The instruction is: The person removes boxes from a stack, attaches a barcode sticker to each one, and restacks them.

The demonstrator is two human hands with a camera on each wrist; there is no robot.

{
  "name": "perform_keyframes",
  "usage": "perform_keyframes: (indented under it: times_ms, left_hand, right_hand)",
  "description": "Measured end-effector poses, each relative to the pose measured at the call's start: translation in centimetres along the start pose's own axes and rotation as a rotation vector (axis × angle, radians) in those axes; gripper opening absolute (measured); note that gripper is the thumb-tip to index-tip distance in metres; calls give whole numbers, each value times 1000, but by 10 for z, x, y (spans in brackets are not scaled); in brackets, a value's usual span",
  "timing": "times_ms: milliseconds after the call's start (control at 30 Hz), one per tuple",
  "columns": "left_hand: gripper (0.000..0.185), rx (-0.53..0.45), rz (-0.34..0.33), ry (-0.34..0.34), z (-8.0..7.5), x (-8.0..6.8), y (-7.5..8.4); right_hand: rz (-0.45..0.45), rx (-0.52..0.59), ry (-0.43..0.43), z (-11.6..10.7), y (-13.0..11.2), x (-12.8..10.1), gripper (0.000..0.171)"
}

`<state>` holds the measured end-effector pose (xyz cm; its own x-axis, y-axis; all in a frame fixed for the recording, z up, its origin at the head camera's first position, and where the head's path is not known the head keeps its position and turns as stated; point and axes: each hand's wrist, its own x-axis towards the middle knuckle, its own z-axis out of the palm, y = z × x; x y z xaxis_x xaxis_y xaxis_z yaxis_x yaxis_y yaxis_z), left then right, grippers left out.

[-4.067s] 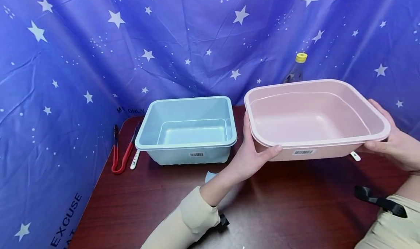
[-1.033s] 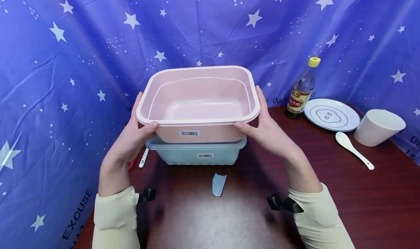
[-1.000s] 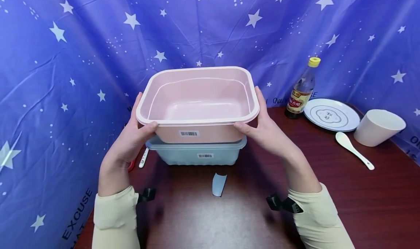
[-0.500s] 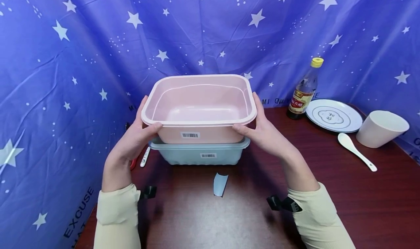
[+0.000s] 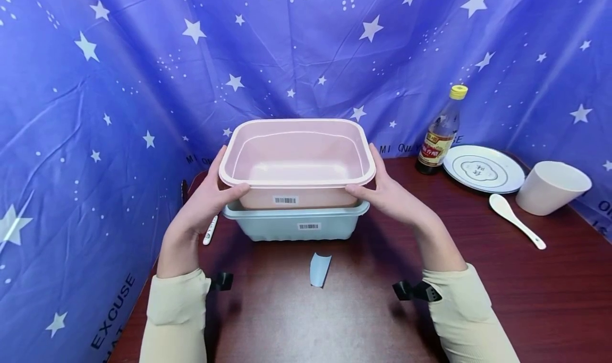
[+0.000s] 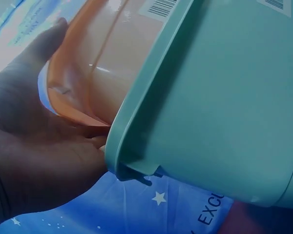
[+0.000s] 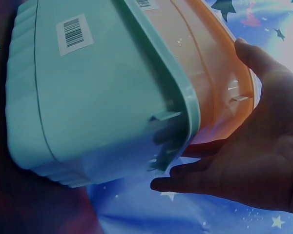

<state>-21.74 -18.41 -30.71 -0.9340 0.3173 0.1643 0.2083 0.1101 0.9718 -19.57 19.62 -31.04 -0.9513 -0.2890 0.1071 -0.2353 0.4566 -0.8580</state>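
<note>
A pink plastic basin (image 5: 298, 153) with a barcode label is partly nested in a light blue basin (image 5: 268, 227), its rim still above the blue one. My left hand (image 5: 204, 203) holds the pink basin at its left end, thumb on the near rim. At the opposite end, my right hand (image 5: 399, 201) grips it the same way. The left wrist view shows the left hand (image 6: 44, 151) beside the blue basin's rim, some fingertips hidden behind it. In the right wrist view, the right hand (image 7: 259, 131) has its fingers spread under the pink rim.
On the right of the table (image 5: 363, 310) stand a yellow-capped sauce bottle (image 5: 434, 148), white plates (image 5: 454, 166), a white cup (image 5: 550, 190) and a white spoon (image 5: 516, 222). A pale blue curved piece (image 5: 319, 270) lies in front; a patterned white handle (image 5: 210, 230) lies at left.
Both hands have carried the pink basin from the right to over the blue basin, then lowered it partly inside. The right-hand tableware has come into view.
</note>
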Motion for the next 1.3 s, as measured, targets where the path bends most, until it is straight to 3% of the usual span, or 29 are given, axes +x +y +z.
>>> perform_keyframes:
  times_ms: [267, 633, 967, 1300]
  left_hand:
    - [98, 181, 21, -31, -2, 2, -6]
    - [90, 143, 12, -95, 1, 2, -11]
    - [95, 204, -46, -138, 2, 0, -13]
    - [97, 223, -62, -158, 5, -2, -12]
  right_hand:
    - [27, -21, -6, -1, 8, 1, 111]
    - [-4, 37, -59, 1, 16, 3, 108]
    - [-79, 69, -117, 2, 21, 6, 104]
    - [-136, 68, -165, 3, 31, 7, 97]
